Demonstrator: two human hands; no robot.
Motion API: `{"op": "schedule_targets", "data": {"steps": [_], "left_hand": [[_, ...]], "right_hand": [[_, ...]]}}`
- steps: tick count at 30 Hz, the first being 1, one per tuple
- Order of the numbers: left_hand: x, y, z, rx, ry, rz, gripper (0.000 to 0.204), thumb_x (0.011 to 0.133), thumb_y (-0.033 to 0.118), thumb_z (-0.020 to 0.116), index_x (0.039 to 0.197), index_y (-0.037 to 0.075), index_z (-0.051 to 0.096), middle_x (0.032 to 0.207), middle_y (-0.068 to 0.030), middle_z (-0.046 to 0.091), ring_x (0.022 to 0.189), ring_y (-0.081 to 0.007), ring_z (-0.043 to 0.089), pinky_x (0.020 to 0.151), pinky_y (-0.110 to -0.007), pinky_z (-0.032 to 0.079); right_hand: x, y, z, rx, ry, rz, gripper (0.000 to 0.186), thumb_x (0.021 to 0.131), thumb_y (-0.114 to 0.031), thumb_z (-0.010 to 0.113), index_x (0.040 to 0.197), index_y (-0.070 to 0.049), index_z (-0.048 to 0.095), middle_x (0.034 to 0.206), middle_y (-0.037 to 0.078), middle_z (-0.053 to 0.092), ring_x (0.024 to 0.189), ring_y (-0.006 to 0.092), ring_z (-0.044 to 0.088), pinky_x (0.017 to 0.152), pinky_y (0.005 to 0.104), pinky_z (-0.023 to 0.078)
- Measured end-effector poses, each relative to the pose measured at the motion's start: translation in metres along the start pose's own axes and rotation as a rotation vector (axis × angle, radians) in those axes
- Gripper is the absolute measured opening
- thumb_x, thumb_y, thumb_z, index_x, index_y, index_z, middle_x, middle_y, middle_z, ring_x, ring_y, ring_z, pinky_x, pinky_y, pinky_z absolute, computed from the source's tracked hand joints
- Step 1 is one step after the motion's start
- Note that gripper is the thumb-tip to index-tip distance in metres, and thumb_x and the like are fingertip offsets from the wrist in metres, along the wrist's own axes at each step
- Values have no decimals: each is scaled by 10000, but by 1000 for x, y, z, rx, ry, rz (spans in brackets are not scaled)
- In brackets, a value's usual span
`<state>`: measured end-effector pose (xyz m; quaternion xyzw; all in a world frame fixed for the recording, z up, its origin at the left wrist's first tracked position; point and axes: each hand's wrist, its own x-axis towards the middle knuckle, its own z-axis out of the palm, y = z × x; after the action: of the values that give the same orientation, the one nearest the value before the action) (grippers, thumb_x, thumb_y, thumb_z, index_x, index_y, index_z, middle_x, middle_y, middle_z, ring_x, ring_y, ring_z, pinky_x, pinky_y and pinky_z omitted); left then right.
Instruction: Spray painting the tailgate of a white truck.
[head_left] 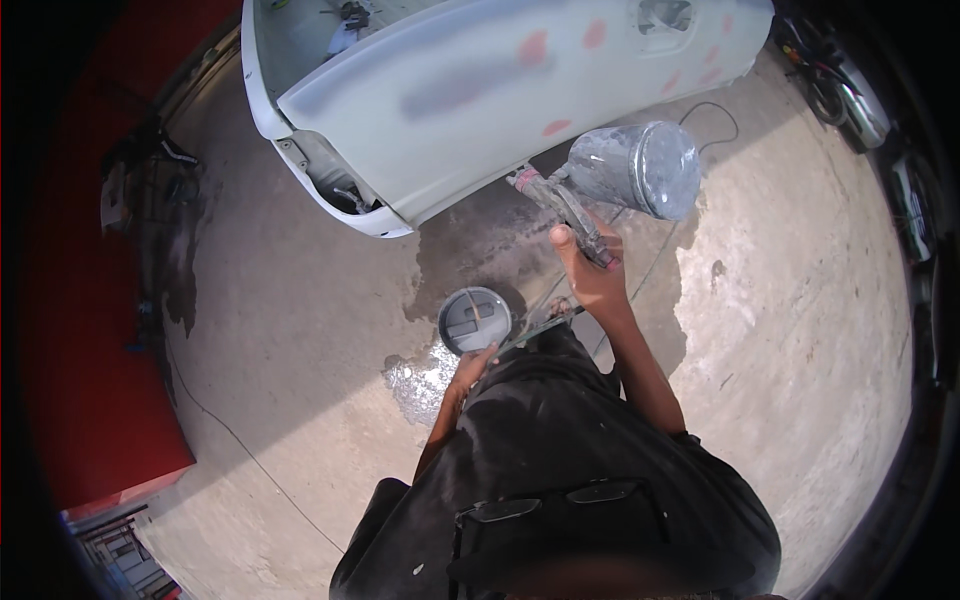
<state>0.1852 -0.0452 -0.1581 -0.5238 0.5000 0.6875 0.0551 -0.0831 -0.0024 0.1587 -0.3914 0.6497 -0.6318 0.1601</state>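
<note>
My right hand (598, 275) is wrapped round the handle of a paint spray gun (563, 205), its thumb up along the back. A large, paint-smeared grey cup (630, 170) is fixed to the gun and leans to the right. The gun's nose points at the lower edge of a pale vehicle panel (420, 150), which has dark grey and red patches. Low in front of my body, my left hand (476, 366) is closed on a thin greenish hose (530, 333). Its fingers are partly hidden. A round grey bucket (475, 318) stands on the floor just beyond that hand.
The concrete floor (790, 300) has dark wet patches around the bucket and under the panel. A thin cable (230, 425) crosses the floor at left. Red sheeting (110, 400) borders the left side. Motorcycles (850, 95) stand at the far right.
</note>
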Motion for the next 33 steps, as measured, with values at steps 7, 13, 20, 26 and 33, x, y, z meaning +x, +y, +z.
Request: {"op": "schedule_targets", "data": {"steps": [7, 13, 20, 26, 33], "left_hand": [[16, -37, 0, -165, 6, 1, 676, 874, 647, 677, 970, -17, 766, 619, 12, 533, 534, -94, 437, 528, -261, 312], [-1, -18, -4, -100, 4, -31, 654, 877, 637, 681, 991, -1, 772, 594, 43, 495, 518, -72, 406, 511, -250, 287], [-18, 9, -3, -91, -43, -62, 551, 910, 543, 709, 959, -5, 743, 663, 5, 614, 536, -70, 498, 505, -251, 373], [1, -14, -7, -51, -38, -71, 600, 916, 514, 718, 1112, -53, 721, 1005, -93, 728, 855, -133, 667, 779, -254, 528], [-1, -17, -3, -142, -43, -50, 568, 917, 475, 737, 1100, -62, 715, 987, -80, 728, 853, -126, 666, 776, -266, 534]], "right_hand": [[-2, 9, -1, 84, 72, 83, 372, 974, -385, 709, 1011, -19, 658, 742, -73, 496, 701, 44, 442, 604, 246, 371], [-3, 34, -12, 139, 422, 209, 352, 953, -396, 735, 816, -110, 584, 667, -78, 498, 575, 24, 408, 515, 221, 313], [-13, 21, -13, 11, 152, 193, 354, 984, -352, 696, 989, 0, 652, 691, -64, 491, 646, 50, 416, 566, 270, 360], [-13, 10, 1, 44, -47, 27, 391, 970, -376, 707, 1053, 4, 675, 644, -23, 486, 634, 59, 437, 555, 286, 375], [-10, 28, -15, 22, 71, 220, 410, 985, -392, 690, 1067, 10, 682, 689, -74, 502, 635, 46, 440, 554, 249, 355]]}}
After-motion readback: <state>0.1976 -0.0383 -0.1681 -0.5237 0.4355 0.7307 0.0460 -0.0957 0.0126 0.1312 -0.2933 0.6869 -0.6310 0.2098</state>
